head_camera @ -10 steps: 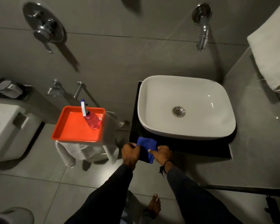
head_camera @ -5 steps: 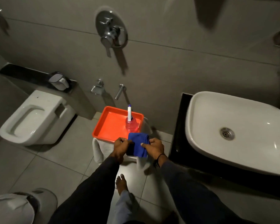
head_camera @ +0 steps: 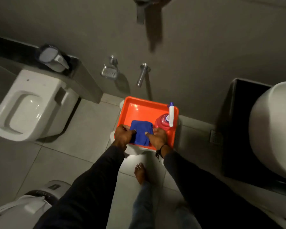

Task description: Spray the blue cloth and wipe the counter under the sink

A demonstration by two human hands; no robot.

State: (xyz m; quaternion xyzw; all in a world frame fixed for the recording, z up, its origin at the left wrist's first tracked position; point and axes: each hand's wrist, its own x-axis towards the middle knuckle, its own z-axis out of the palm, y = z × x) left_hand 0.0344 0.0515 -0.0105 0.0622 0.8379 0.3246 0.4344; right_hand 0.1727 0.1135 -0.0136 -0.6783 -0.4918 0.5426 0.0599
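A folded blue cloth (head_camera: pixel 141 131) is held between both hands over the near part of an orange tray (head_camera: pixel 141 110). My left hand (head_camera: pixel 123 135) grips its left edge and my right hand (head_camera: pixel 158 135) grips its right edge. A pink spray bottle (head_camera: pixel 163 123) with a white and blue nozzle stands upright in the tray's right corner, just right of the cloth. At the right edge are the white sink (head_camera: pixel 271 129) and the black counter (head_camera: pixel 234 123) it sits on.
The tray rests on a white stool (head_camera: pixel 135 150). A white toilet (head_camera: pixel 30 104) stands at the left and a bin with a white lid (head_camera: pixel 20 209) at the bottom left. A metal spout (head_camera: pixel 142 74) sticks out of the grey wall. My bare foot (head_camera: pixel 140 173) is on the tiled floor.
Both hands carried the blue cloth from the counter's front edge leftward to above the orange tray. The view swung left, so the sink slid to the right edge.
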